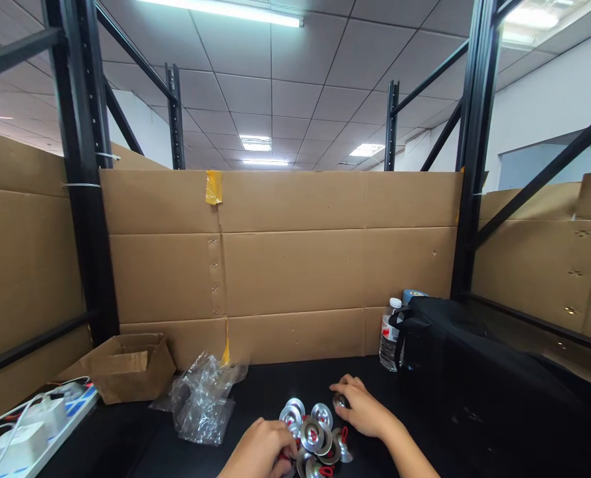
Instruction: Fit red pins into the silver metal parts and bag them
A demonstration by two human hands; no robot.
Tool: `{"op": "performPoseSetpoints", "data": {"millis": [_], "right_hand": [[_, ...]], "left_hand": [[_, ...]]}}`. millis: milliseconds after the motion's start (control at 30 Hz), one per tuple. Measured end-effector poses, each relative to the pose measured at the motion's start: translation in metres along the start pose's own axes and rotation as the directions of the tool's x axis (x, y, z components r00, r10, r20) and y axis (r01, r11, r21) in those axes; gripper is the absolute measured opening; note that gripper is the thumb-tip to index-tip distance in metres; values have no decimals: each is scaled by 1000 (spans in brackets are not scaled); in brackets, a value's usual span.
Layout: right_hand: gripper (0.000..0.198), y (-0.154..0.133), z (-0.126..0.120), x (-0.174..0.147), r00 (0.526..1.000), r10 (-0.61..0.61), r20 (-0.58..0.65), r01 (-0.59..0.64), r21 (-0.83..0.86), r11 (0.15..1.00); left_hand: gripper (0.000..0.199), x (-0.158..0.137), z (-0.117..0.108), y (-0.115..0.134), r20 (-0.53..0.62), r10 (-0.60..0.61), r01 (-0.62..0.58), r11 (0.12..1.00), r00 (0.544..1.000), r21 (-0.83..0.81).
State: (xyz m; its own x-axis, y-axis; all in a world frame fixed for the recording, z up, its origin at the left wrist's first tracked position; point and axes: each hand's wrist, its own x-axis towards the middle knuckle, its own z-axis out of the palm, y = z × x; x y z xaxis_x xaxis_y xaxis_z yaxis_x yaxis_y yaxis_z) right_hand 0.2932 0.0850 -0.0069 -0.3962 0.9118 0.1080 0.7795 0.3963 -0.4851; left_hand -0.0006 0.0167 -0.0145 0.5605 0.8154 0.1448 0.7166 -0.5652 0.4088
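Several small silver finger cymbals (312, 435), domed discs with red cord loops, lie in an overlapping pile on the black tabletop. My left hand (263, 446) is at the pile's left side, its fingers curled around a cymbal that they mostly hide. Beyond the pile to the right, my right hand (359, 405) grips a single cymbal (341, 400) between thumb and fingers, just at or over the table; I cannot tell whether it touches. A cymbal with a red loop (344, 446) leans at the pile's right edge.
Crumpled clear plastic (203, 401) and an open cardboard box (131, 368) are left of the hands. A power strip with white plugs (41, 431) runs along the left edge. On the right stand a water bottle (390, 338) and a black bag (455, 372). Cardboard walls (295, 272) enclose the table.
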Motion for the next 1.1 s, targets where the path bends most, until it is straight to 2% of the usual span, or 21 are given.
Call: {"op": "performPoseSetpoints", "data": {"millis": [133,267,367,433,500,667,800,900,1033,1100], "right_hand": [[48,-17,-5,-1,993,-46,-112,52,50,997],[37,-47,-12,-7,972,-119,-202,149,136,980],[35,-70,-9,-13,968,-226,-112,246,224,943],[45,-82,-1,-16,955,-295,0,286,255,924],[50,-91,10,-17,945,-322,48,299,267,916],[34,-99,25,-17,942,-334,22,306,349,886],[28,-100,21,-20,936,-351,16,313,419,852],[21,-102,19,-21,941,-338,2,296,479,826],[46,-105,26,-15,971,-227,-78,229,584,779],[54,-106,31,-10,986,-138,-98,167,689,705]], "left_hand": [[30,-3,-9,0,-12,3,-3,999,1000,-38],[22,-10,-19,-1,-42,43,-46,996,998,-75],[18,-13,-26,3,-123,52,-61,995,991,-76],[17,-12,-29,8,-183,77,-93,993,980,-78],[18,-11,-30,13,-242,110,-133,988,964,-78],[20,-6,-24,19,-335,193,-225,972,922,-60],[21,-4,-20,16,-370,236,-263,964,898,-23],[22,-4,-19,14,-450,237,-271,962,861,-13],[19,-8,-20,15,-605,169,-240,970,778,-38],[19,-9,-21,18,-615,149,-224,973,774,-47]]}}
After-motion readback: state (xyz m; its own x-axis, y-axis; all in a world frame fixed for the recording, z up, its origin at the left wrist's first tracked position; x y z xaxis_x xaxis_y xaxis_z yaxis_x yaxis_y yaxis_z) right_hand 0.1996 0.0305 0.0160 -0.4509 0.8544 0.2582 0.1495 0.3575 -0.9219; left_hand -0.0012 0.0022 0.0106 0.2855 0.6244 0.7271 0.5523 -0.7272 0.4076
